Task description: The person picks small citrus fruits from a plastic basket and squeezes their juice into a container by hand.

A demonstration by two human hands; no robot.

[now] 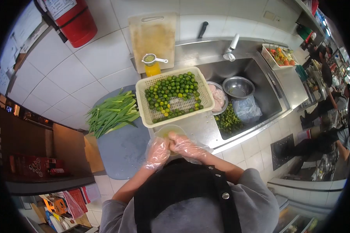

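Note:
Both hands wear clear plastic gloves and meet over a translucent round container (175, 129) at the counter's front edge. My left hand (159, 150) is closed, its fingers curled against the other hand. My right hand (184, 146) is closed too, fingers pressed together. Whatever lies between the fingers is hidden. Just beyond them a cream plastic basket (144, 113) holds many small green citrus fruits (171, 88), a few of them yellowish. Behind the basket, a small white strainer (149, 58) rests on a jar of yellow-orange liquid (153, 70).
Green leafy stalks (114, 110) lie on a grey board (120, 151) at left. In the sink (260, 89) are a metal bowl (238, 87), raw pale meat (218, 98), a plastic bag (247, 109) and green fruit pieces (228, 120). A vegetable basket (280, 57) and people (319, 143) are at right.

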